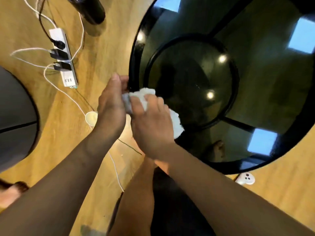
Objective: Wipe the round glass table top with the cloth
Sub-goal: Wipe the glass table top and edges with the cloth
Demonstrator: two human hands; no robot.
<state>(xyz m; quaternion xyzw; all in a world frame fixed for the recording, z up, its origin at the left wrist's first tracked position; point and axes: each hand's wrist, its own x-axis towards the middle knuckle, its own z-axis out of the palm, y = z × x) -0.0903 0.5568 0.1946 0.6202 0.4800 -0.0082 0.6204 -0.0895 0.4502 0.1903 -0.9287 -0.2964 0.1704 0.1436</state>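
The round glass table top (265, 92) fills the upper right, dark and reflective, with a black rim and a black ring frame beneath it. A crumpled white cloth (143, 96) lies at the table's near left edge. My right hand (151, 123) is closed over the cloth, pressing it against the rim area. My left hand (110, 106) sits just left of it, fingers touching the table edge and the cloth's left end. Part of the cloth sticks out to the right of my right hand.
A white power strip (64, 58) with black plugs and white cables lies on the wooden floor at left. A small white cup (91, 118) stands near my left wrist. A white controller (246, 178) rests on the floor below the table. A grey round object (15, 116) is at far left.
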